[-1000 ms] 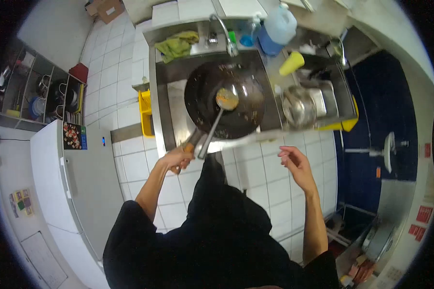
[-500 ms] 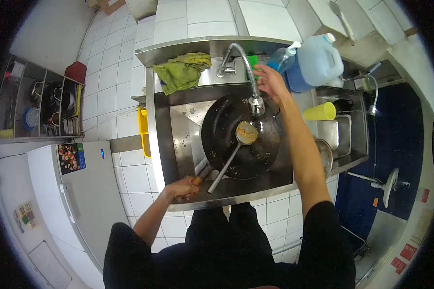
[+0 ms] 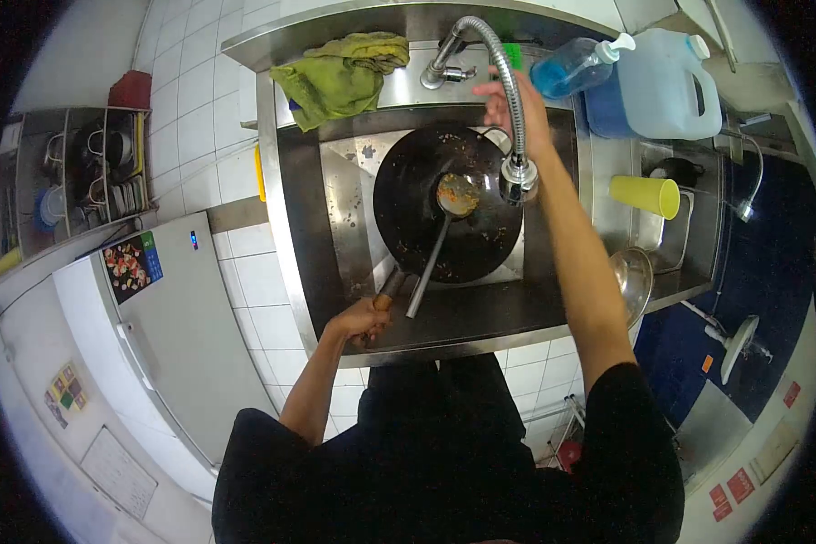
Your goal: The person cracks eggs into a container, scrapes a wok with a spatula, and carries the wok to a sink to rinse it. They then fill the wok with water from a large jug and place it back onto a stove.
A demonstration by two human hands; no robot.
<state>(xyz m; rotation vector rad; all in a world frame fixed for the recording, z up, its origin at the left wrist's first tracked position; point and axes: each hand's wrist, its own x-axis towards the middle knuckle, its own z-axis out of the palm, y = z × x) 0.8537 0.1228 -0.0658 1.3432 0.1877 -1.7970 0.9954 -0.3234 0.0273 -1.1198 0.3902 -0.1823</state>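
Note:
My left hand (image 3: 363, 319) is closed around the wooden handle of a black wok (image 3: 408, 186) lying in the steel sink. A metal ladle (image 3: 433, 263) rests in the wok, food bits in its round bowl and its handle pointing toward me. More bits cling to the wok. My right hand (image 3: 519, 113) is at the wok's upper right edge, fingers apart, partly hidden by the flexible hose of the faucet (image 3: 515, 118). The faucet's nozzle hangs over the wok's right side. A green sponge (image 3: 513, 56) lies just beyond that hand.
A green cloth (image 3: 340, 80) lies on the back ledge. Right of the faucet stand a pump bottle (image 3: 560, 74) of blue liquid and a large jug (image 3: 648, 86). A yellow cup (image 3: 646, 196) and glass lid (image 3: 633, 283) lie on the right. The fridge (image 3: 186, 317) stands left.
The view has shifted, so the sink sits higher. My right hand has drawn back from the sponge to behind the hose. The nozzle now shows farther right over the wok. My left hand keeps the handle.

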